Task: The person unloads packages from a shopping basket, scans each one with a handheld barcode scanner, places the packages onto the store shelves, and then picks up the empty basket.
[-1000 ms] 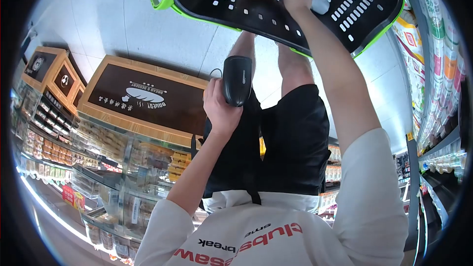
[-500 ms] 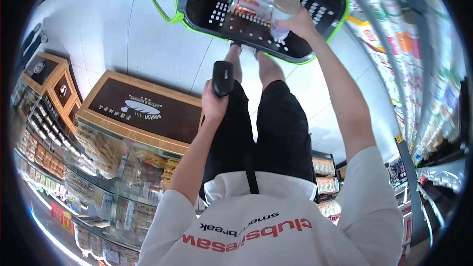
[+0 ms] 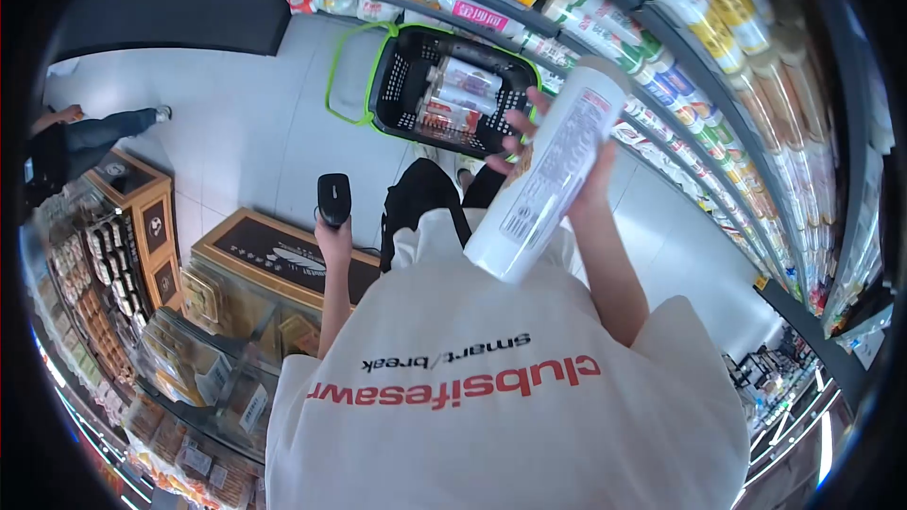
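While btwn shelves [image 3: 654, 17] & counter [image 3: 260, 241], basket [image 3: 389, 99] ahead, R fingers [image 3: 519, 122] apart round tube [image 3: 551, 173], L fingers [image 3: 332, 234] round scanner [image 3: 333, 195]

White shirt [image 3: 510, 444]: I read "smart" and "break" in black, "clubsi…" in red, all upside down. White tube [image 3: 553, 170]: label print too small for me to read.

Glossy plastic canister [image 3: 548, 179], matt cloth shirt [image 3: 501, 444].

Tube [image 3: 550, 170] in right hand [image 3: 593, 191], black device [image 3: 333, 198], basket [image 3: 389, 85]
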